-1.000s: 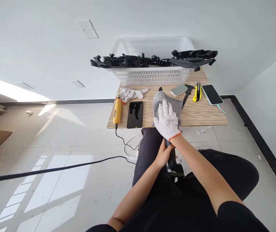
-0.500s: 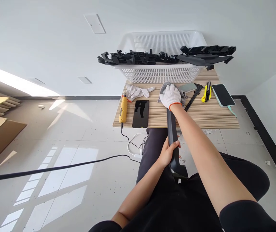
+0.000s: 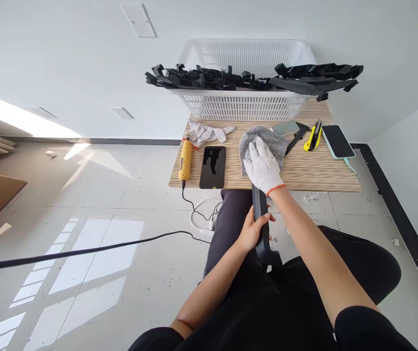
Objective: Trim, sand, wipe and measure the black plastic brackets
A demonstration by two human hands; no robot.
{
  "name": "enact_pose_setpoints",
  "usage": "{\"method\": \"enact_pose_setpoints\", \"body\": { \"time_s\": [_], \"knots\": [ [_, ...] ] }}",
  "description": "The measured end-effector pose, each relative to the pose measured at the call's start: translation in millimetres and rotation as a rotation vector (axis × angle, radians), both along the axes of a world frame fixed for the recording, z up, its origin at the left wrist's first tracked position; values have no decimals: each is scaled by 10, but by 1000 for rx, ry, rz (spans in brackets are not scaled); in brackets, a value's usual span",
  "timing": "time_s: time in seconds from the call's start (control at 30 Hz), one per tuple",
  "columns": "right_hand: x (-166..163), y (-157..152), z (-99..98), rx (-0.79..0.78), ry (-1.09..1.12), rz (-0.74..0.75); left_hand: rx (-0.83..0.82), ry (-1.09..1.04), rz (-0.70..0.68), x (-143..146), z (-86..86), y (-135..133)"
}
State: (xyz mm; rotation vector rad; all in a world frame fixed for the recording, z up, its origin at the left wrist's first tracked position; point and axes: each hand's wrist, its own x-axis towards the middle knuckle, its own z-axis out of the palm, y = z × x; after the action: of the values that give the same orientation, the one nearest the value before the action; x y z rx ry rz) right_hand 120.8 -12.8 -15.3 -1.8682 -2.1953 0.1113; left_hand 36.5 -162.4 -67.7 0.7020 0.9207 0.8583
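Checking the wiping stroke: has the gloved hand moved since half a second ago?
Yes. The right hand with the cloth has slid back from the basket, toward the table front edge.

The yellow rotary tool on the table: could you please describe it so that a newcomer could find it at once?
Start at the small striped wooden table in front of the white basket. At its left edge lies the yellow rotary tool, beside a dark phone. Unlike the yellow utility knife on the right, it is thick, rounded and trails a black cord.
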Motion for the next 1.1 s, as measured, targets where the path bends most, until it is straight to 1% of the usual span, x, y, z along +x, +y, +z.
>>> {"method": "enact_pose_setpoints", "body": {
  "time_s": [0.07,0.13,0.2,0.3,0.47,0.57,0.67,0.73,0.83,0.93,1.03,1.1],
  "knots": [
    [27,-144,-23,42,-8,22,-2,0,-3,0,-23,-3],
    [34,-285,-28,75,-17,31,6,9,21,4,-55,0],
    [25,-440,-12,80,-28,38,37,36,85,15,-90,13],
    [6,-728,35,37,-47,32,129,82,178,38,-135,41],
    [22,-1314,67,-78,-22,-32,246,78,133,48,-162,43],
    [43,-1640,10,-126,-22,-78,315,135,117,24,-145,12],
    [59,-1836,-78,-169,-26,-128,366,166,40,8,-127,-8],
    [65,-1855,-128,-173,-29,-122,377,172,17,9,-132,-8],
    [60,-1733,-168,-139,-40,-128,360,206,8,18,-174,3],
    [-2,-1533,-176,-76,-35,-197,325,262,-23,21,-210,15],
    [-173,-1378,-197,15,5,-269,341,284,-74,25,-172,28],
    [-330,-1320,-223,90,9,-405,345,267,-99,32,-97,36]
  ]
}}
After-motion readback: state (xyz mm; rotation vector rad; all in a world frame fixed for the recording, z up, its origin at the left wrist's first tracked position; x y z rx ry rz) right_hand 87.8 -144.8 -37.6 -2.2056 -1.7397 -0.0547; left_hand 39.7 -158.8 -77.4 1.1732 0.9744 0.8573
